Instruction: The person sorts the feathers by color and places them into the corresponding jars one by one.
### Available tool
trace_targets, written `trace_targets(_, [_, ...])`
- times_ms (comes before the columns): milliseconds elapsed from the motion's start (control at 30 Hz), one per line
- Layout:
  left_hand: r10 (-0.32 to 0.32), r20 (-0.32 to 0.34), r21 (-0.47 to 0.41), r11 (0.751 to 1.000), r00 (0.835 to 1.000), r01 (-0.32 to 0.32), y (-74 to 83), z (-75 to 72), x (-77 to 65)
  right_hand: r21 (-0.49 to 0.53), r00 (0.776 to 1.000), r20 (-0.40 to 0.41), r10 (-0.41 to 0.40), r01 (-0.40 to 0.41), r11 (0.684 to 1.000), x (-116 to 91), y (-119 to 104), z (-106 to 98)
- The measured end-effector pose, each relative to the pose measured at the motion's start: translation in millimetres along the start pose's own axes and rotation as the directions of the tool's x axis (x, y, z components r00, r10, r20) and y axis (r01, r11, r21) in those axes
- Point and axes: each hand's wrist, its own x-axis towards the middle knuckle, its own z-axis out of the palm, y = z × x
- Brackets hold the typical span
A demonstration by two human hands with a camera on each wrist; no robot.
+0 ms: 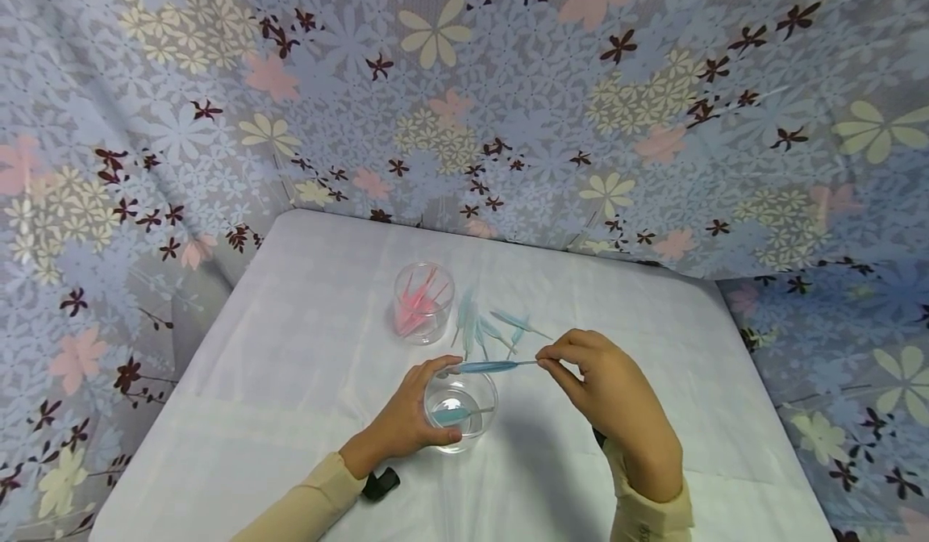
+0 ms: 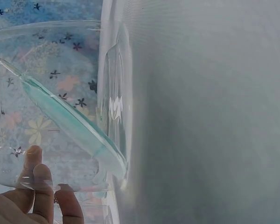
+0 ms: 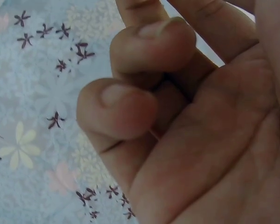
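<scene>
In the head view my left hand (image 1: 406, 413) grips a clear round cup (image 1: 485, 435), thumb on the near side and fingers at the far side. One pale teal feather (image 1: 452, 416) lies inside it; the left wrist view shows that feather leaning across the cup's clear wall. My right hand (image 1: 610, 381) pinches the quill of a blue feather (image 1: 489, 367) between thumb and fingertips. This feather is held level above the cup's far rim, its vane end near my left fingertips; whether they touch is unclear. The right wrist view shows only curled fingers and palm.
Several loose blue feathers (image 1: 470, 324) lie on the white-covered table (image 1: 305, 300) beyond the cup. Left of them stands another clear cup (image 1: 405, 328) with pink feathers (image 1: 417, 306). A small black object (image 1: 381, 484) is beside my left wrist. Flowered cloth (image 1: 450, 122) hangs behind.
</scene>
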Motion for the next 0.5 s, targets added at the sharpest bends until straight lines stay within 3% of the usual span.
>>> trace_targets(200, [-0.029,0.009,-0.002,1.000,1.000,0.029,1.9,-1.0,0.0,-0.009,0.997,0.080,0.018,-0.017,1.000,4.4,-4.6,17.8])
trace_targets(500, [0.022,0.010,0.018,1.000,1.000,-0.022,-0.6,-0.6,0.4,0.018,0.991,0.132,-0.012,0.009,1.000,8.7,-13.5,45.6])
